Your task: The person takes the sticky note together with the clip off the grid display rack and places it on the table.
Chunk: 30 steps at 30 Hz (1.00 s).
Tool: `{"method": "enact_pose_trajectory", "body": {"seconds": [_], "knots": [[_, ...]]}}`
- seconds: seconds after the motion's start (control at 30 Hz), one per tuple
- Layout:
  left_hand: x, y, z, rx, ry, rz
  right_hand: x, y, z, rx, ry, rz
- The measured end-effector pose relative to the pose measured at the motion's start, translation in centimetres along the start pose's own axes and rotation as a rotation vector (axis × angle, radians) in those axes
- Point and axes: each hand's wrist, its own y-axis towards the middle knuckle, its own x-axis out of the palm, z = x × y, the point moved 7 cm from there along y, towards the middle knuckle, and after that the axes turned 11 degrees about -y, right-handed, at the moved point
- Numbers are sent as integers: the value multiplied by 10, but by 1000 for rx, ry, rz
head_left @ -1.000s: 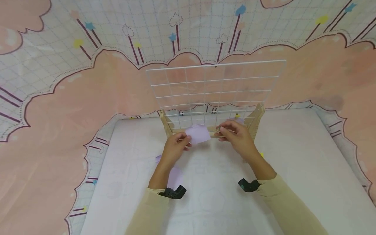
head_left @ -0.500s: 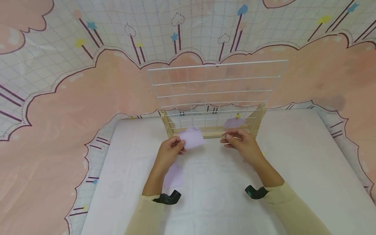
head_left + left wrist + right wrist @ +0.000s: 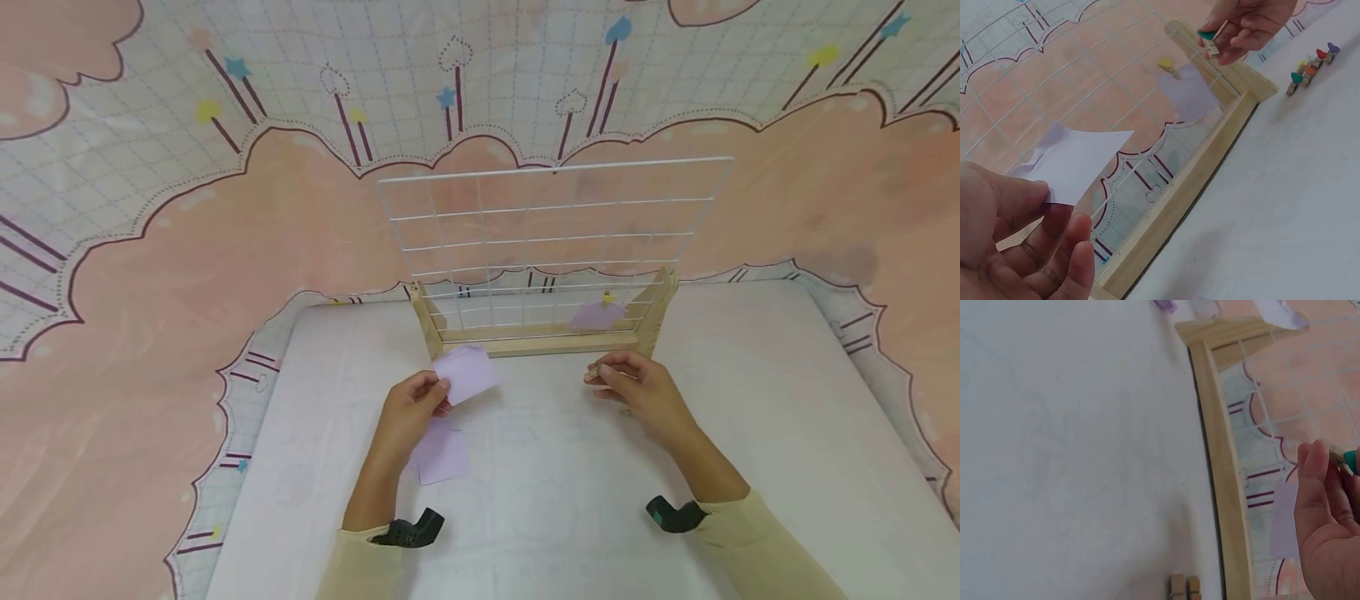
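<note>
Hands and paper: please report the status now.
Left hand pinches purple paper. Right hand pinches small clothespin. Both short of wire grid; nothing between.

Bright, even, soft light; faint shadows. Head view bowed at edges. Wrist views blurred up close.

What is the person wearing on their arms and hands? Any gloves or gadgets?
No gloves: both the left hand and right hand are bare. Each arm wears a pale yellow-beige long sleeve reaching to the wrist. At each cuff sits a small black device, the right one showing a hint of green. No rings or watch are visible.
</note>
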Motion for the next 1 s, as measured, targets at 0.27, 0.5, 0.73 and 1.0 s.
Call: {"method": "enact_pose_trajectory", "body": {"seconds": [0.27, 0.5, 0.73, 1.0], "knots": [[-17, -9, -13, -27, 41, 26, -8, -12, 13, 39, 20, 4], [-30, -17, -21, -48, 67, 40, -17, -23, 26, 52, 16, 3], [-38, -25, -30, -88, 88, 39, -27, -33, 37, 78, -34, 33], [-45, -35, -41, -121, 127, 24, -39, -41, 43, 142, -139, 89]]}}
